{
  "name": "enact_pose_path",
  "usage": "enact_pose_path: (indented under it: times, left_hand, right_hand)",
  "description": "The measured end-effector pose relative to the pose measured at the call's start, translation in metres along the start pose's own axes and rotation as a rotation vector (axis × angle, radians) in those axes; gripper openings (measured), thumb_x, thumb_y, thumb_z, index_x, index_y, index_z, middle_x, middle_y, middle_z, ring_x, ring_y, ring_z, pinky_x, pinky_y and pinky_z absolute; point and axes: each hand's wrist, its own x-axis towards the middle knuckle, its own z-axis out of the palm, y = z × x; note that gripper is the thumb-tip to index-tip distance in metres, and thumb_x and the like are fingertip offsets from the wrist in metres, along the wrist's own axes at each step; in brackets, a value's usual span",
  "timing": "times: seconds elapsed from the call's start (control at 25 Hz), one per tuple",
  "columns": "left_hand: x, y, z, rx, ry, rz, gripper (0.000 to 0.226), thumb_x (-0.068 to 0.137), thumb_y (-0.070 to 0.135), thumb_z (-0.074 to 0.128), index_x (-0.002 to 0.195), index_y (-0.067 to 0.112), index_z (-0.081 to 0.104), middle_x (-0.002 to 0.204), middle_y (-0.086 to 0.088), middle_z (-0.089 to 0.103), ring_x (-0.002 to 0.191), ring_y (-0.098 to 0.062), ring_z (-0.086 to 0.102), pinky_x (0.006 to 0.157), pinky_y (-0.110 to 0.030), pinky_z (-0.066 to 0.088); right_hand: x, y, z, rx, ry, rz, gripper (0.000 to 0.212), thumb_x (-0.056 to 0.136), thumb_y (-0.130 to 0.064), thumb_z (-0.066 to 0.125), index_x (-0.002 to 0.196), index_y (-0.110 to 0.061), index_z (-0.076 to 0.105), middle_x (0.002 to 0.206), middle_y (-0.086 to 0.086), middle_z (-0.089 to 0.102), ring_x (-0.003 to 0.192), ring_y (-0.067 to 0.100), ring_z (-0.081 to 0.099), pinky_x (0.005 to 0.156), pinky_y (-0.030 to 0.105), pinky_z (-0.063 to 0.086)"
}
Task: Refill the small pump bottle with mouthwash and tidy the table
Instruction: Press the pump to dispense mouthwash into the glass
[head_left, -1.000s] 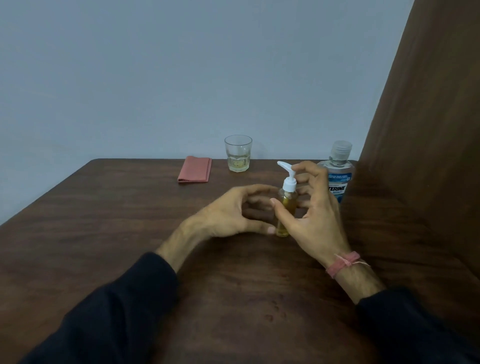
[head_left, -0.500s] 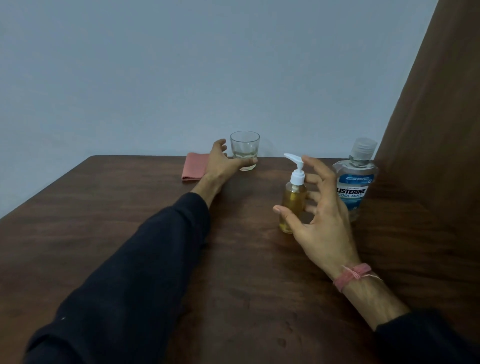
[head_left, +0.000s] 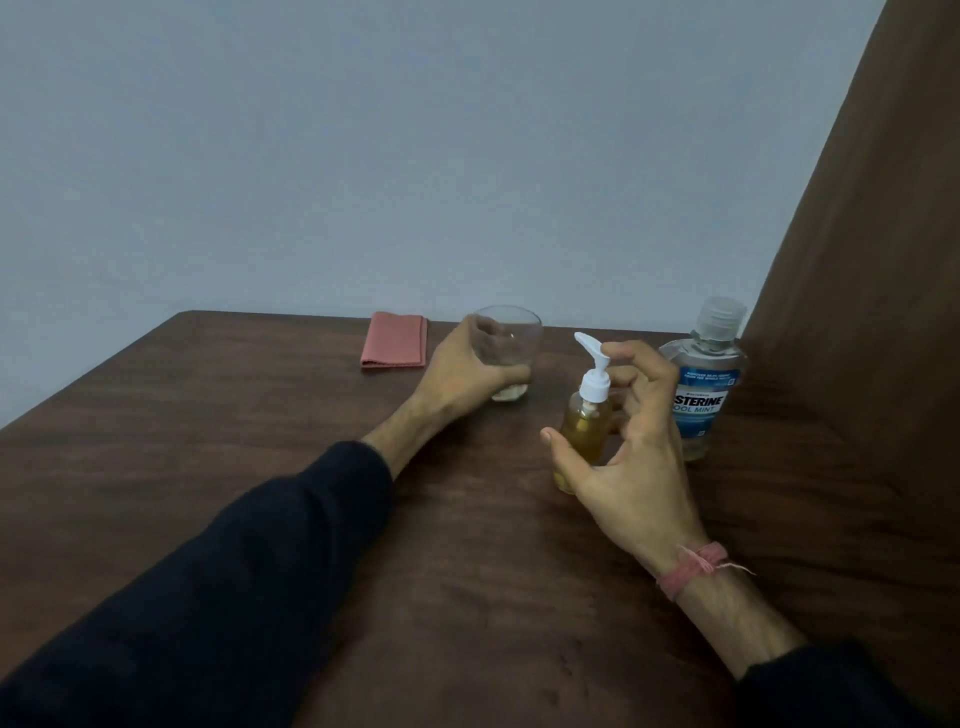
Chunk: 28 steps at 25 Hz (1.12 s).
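The small pump bottle (head_left: 587, 421) stands upright on the table, holding amber liquid under a white pump head. My right hand (head_left: 634, 457) is cupped loosely around it, thumb in front and fingers behind, spread apart; its palm hides the bottle's base. My left hand (head_left: 462, 374) is closed around a clear glass (head_left: 514, 338) with a little pale liquid at its bottom, left of the pump bottle. A mouthwash bottle (head_left: 706, 395) with a blue label and a clear cap stands behind my right hand.
A folded pink cloth (head_left: 395, 340) lies near the far edge of the dark wooden table (head_left: 260, 415), left of the glass. A brown panel (head_left: 857, 312) rises along the right side. A pale wall backs the table.
My left hand left the pump bottle, reached to the glass, closed on it and drew it nearer. My right hand let go of the pump bottle and stays cupped beside it.
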Motion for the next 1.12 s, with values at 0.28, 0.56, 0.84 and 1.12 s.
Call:
enact_pose_path:
  times: [0.28,0.56,0.84,1.12]
  left_hand:
    - [-0.116,0.019,-0.021,0.017,0.005,0.162,0.069,0.063,0.041,0.096,0.124,0.038,0.062,0.122,0.019,0.074,0.109,0.0,0.077,0.091,-0.017,0.061]
    - [-0.133,0.025,-0.013,0.039,0.083,0.232,0.075,0.069,0.029,0.104,0.129,0.031,0.059,0.122,0.017,0.075,0.114,0.004,0.074,0.096,-0.02,0.062]
    - [-0.135,0.027,-0.013,0.045,0.09,0.252,0.069,0.076,0.034,0.101,0.131,0.029,0.059,0.12,0.016,0.075,0.111,0.01,0.072,0.086,-0.007,0.055]
    - [-0.133,0.025,-0.014,0.065,0.081,0.246,0.071,0.074,0.041,0.1,0.132,0.035,0.058,0.121,0.021,0.073,0.112,0.01,0.071,0.09,-0.008,0.056]
  right_hand:
    - [-0.01,-0.017,0.012,0.082,-0.04,-0.029,0.079,0.088,-0.007,0.075,0.147,-0.033,0.03,0.136,-0.003,0.048,0.12,0.023,0.063,0.092,0.054,0.061]
    - [-0.016,-0.03,0.01,0.317,-0.118,0.154,0.077,0.08,0.006,0.065,0.137,-0.035,0.032,0.099,0.0,0.06,0.042,0.027,0.062,0.042,0.038,0.056]
    - [-0.013,-0.046,0.011,0.138,-0.156,0.116,0.07,0.079,-0.001,0.067,0.133,-0.033,0.035,0.09,-0.001,0.062,0.049,0.013,0.06,0.044,0.036,0.053]
    - [-0.011,-0.048,0.011,0.091,-0.139,0.132,0.065,0.08,-0.005,0.065,0.131,-0.031,0.035,0.088,0.006,0.058,0.05,0.033,0.06,0.045,0.057,0.053]
